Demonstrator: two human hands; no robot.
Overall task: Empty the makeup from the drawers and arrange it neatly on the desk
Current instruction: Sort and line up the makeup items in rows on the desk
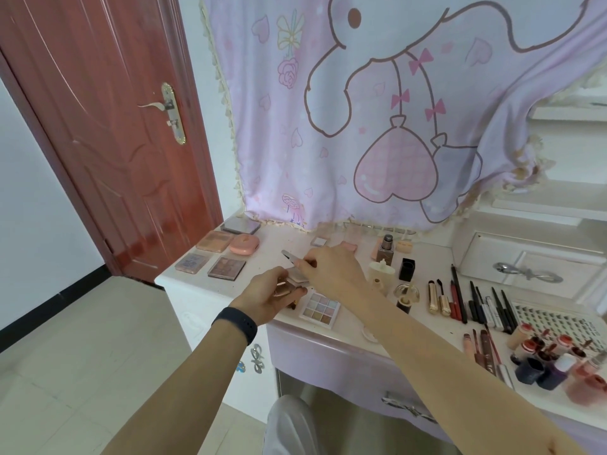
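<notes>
From the head camera, the white desk (pixel 279 239) carries two drawers. The small white drawer (pixel 486 254) on the raised right part is closed, so what it holds cannot be seen. The lilac drawer (pixel 328 359) under the desk edge shows only its front, and its inside is out of sight. A white lattice tray (pixel 555 320) lies at the far right; its contents cannot be made out.

The left hand (pixel 272 297), with a dark band on the wrist, curls its fingers round a stack of small compacts (pixel 290 285) just above the front edge of the desk. The right hand (pixel 331 267) reaches over it and pinches a silvery compact (pixel 290 257) at the top of that stack, with its far end tilted upward.

A pastel palette (pixel 318 305) lies just beside the left hand. Further left lie a brown palette (pixel 227 267), a peach palette (pixel 215 241) and a pink oval case (pixel 244 244). To the right stand bottles (pixel 386 247). Past them lie a row of pencils (pixel 476 303) and a cluster of lip glosses (pixel 558 356).
</notes>
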